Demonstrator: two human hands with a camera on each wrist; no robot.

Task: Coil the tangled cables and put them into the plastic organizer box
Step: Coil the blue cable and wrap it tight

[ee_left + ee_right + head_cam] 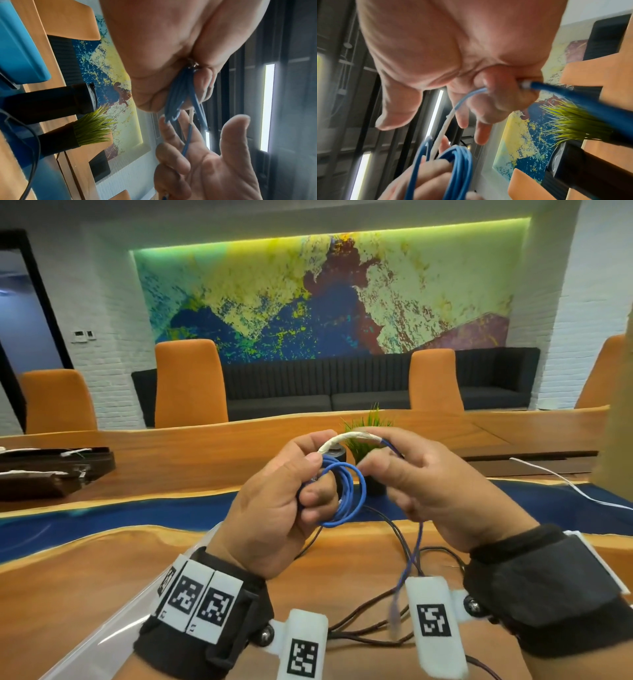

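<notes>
Fingers of our left hand (274, 508) curl round a small coil of blue cable (342, 494), held above the wooden table (85, 577). Our right hand (438, 491) pinches the cable's white-wrapped stretch (349, 438) just beside it. Dark cables (370, 625) lie loose on the table below.

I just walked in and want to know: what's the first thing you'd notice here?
Probably the blue cable, wound in loops that the left hand grips in the middle of the picture, while the right hand holds its white-wrapped stretch up top. Behind them, a huge colourful painting glows on the far wall above a dark sofa.
</notes>
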